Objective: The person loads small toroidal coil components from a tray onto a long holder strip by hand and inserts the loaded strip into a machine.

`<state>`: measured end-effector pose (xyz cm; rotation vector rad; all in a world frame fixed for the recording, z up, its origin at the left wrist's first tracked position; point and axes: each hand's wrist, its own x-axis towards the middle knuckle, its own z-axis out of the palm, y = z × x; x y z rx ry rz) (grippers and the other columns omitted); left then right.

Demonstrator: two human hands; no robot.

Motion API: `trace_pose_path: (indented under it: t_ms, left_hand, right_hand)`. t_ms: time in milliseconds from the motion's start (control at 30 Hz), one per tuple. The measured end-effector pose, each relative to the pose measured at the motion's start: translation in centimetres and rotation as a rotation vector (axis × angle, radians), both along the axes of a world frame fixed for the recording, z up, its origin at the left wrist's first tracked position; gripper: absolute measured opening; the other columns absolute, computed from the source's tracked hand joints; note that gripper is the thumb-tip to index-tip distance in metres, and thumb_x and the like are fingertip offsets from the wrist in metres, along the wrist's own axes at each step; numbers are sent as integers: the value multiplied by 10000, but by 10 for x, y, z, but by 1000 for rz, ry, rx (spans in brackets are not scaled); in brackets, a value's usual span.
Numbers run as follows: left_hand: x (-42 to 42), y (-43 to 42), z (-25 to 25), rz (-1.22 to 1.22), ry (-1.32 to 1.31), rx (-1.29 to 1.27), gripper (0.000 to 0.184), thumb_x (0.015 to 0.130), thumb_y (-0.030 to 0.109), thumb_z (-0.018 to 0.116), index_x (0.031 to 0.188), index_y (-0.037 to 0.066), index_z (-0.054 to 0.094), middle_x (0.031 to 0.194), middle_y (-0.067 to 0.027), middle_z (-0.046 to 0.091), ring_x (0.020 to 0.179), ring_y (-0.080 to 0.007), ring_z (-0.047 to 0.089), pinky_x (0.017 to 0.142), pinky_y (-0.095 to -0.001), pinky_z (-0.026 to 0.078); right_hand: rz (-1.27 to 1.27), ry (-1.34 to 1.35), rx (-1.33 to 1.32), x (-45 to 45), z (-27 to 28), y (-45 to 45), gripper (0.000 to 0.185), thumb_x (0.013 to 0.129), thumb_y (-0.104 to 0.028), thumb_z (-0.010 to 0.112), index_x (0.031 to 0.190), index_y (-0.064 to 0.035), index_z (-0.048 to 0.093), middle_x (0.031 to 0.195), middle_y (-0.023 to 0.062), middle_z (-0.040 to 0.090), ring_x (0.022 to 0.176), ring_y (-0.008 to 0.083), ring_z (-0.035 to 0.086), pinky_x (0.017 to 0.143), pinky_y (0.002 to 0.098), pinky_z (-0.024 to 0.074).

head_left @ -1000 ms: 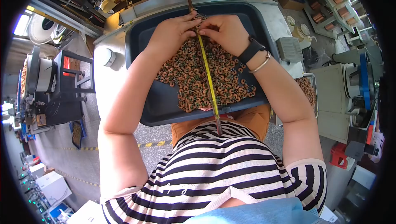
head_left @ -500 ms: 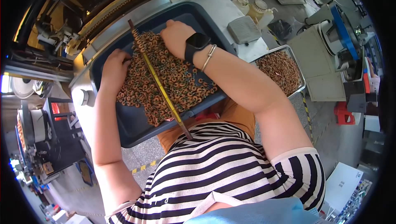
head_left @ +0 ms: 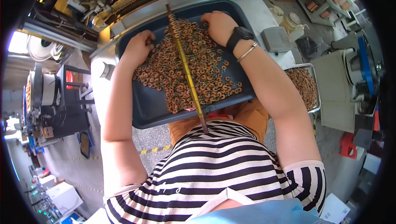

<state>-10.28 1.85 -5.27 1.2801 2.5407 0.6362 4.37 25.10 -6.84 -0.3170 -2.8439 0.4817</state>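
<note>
Rings [head_left: 206, 79] lie heaped in the tray [head_left: 144, 106] beneath a rod [head_left: 188, 75], left hand [head_left: 139, 48] and right hand [head_left: 218, 25] at 2 opposite edges, each grip loosely curled, anything held impossible to tell, apparently picking among them, which calls for a fingertip pinch.

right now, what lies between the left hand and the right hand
In the head view, a heap of small copper-coloured rings lies between the left hand and the right hand, with a yellow stick crossing it.
</note>
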Motion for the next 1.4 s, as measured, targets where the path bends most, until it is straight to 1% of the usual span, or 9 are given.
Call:
trace_pose_path:
  t_ms: [300, 333, 367, 533, 633, 700, 967, 1133, 1400]
  left_hand:
    - [12, 4, 20, -78, -48, 135, 156, 785, 78, 586, 928, 19, 606, 873, -164, 604, 819, -331, 575, 726, -380, 448]
    - [14, 4, 18, -106, 18, 151, 109, 820, 15, 552, 926, -12, 558, 766, -86, 600, 654, -160, 559, 617, -286, 454]
    - [18, 5, 21, -101, 19, 154, 109, 820, 15, 552, 926, -12, 558, 766, -86, 600, 654, -160, 559, 617, -286, 454]
    - [41, -1, 31, -104, 136, 199, 131, 801, 39, 581, 926, 11, 552, 807, -134, 596, 723, -270, 575, 660, -327, 455]
    - [46, -2, 30, -140, 182, 246, 156, 767, 30, 597, 918, 15, 562, 839, -148, 586, 795, -318, 575, 691, -359, 458]
    - [47, -2, 27, -277, 231, 309, 154, 752, 13, 593, 904, 14, 569, 864, -145, 592, 823, -321, 579, 715, -357, 465]
    - [53, 7, 15, -450, 443, 258, 210, 728, -6, 478, 914, 1, 576, 1130, -155, 569, 1061, -327, 519, 886, -380, 433]
    - [52, 9, 11, -438, 360, 273, 237, 691, -63, 518, 912, 3, 572, 1109, -155, 578, 1025, -336, 539, 851, -392, 453]
    - [55, 9, 18, -191, -46, 679, 199, 756, -26, 617, 950, 13, 593, 852, -67, 614, 748, -194, 582, 660, -265, 470]
  right_hand:
    - [26, 88, 36, -4, -5, 11, 172, 765, -173, 655, 853, -25, 663, 787, 147, 625, 748, 309, 603, 679, 400, 490]
    - [25, 77, -35, -5, -6, 12, 150, 776, -163, 643, 862, -42, 667, 786, 140, 633, 751, 311, 605, 689, 405, 495]
    - [24, 65, -107, -6, -6, 13, 133, 787, -153, 630, 872, -59, 671, 785, 133, 641, 754, 313, 608, 699, 410, 501]
    - [70, 129, -190, -7, 5, 17, 155, 772, -143, 641, 902, -59, 650, 795, 126, 647, 744, 289, 618, 664, 377, 501]
    - [242, 137, -499, 0, 23, -3, 176, 782, -97, 647, 917, 9, 608, 736, 34, 626, 675, 86, 584, 606, 240, 474]
    - [253, -38, -775, 11, 45, -29, 140, 794, -86, 637, 896, 6, 608, 718, 24, 617, 628, 73, 572, 565, 216, 463]
    - [263, -48, -781, 16, 35, -51, 87, 801, -50, 627, 868, -2, 601, 690, 19, 607, 583, 56, 553, 524, 195, 443]
    - [254, 194, -440, 6, 26, -54, 147, 796, -75, 648, 905, 19, 619, 695, 34, 627, 614, 83, 572, 544, 218, 451]
    - [284, 253, -649, 19, 43, -63, 175, 782, -70, 669, 929, -1, 601, 766, 26, 619, 674, 61, 565, 587, 209, 450]
